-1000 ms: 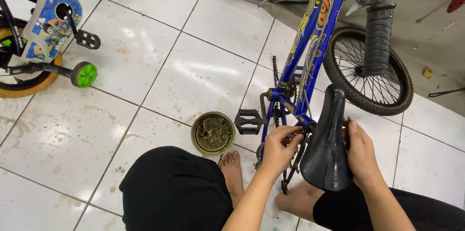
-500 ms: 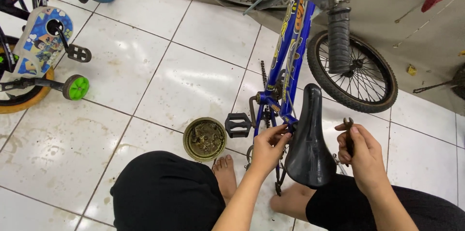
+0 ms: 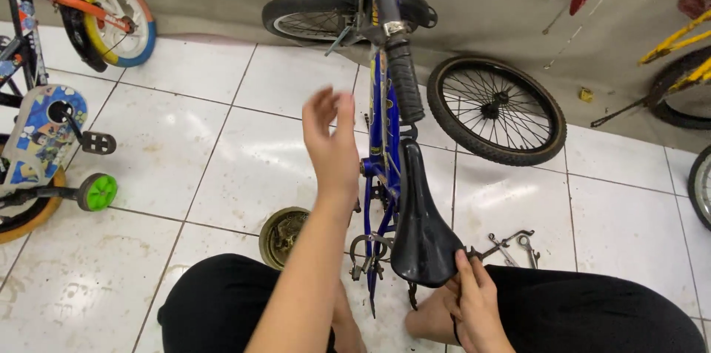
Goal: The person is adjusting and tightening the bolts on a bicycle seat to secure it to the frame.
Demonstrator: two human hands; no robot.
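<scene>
Head view: the left hand [image 3: 331,142] is raised, fingers loosely apart and holding nothing, just left of the blue bicycle frame [image 3: 382,120]; the right hand [image 3: 474,301] is closed on a small metal tool [image 3: 480,253] just under the black saddle [image 3: 421,231]. Spanners [image 3: 518,243] lie on the tiled floor [image 3: 222,153] just beyond that hand; a round tin [image 3: 280,234] sits beside the left forearm.

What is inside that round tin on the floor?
The round tin holds something dark and greasy-looking, perhaps small parts; too blurred to tell. The raised left hand and its forearm cover the tin's right side.
</scene>
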